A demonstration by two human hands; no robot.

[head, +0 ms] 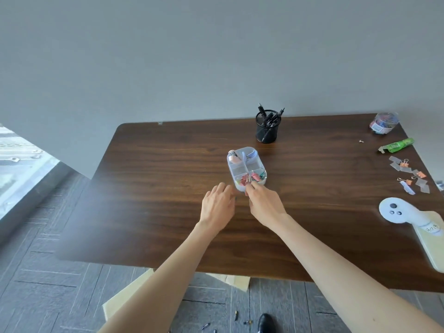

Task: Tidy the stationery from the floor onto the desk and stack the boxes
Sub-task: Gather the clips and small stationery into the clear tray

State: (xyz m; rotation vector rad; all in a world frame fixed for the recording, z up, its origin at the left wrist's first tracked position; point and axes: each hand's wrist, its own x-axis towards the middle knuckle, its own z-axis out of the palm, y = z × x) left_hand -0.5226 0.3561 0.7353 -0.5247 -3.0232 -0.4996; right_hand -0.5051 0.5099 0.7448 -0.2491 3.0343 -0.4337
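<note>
A clear plastic organiser box (pixel 245 166) with several compartments lies on the dark wooden desk (pixel 168 188); its near compartments hold coloured binder clips. My right hand (pixel 263 203) pinches a pink binder clip (pixel 247 179) over the box's near end. My left hand (pixel 218 205) rests flat on the desk just left of the box, fingers relaxed. Behind the box stands a black mesh pen cup (pixel 266 128) with black pens. On the floor below the desk edge lie small items (pixel 236 316), too small to name.
At the desk's right side lie loose orange binder clips (pixel 408 169), a green wrapper (pixel 397 144), a clear tub of clips (pixel 384 122) and a white controller (pixel 396 213) on a pale board. A cardboard box (pixel 129 294) sits under the desk front. A black shoe (pixel 265 323) shows below.
</note>
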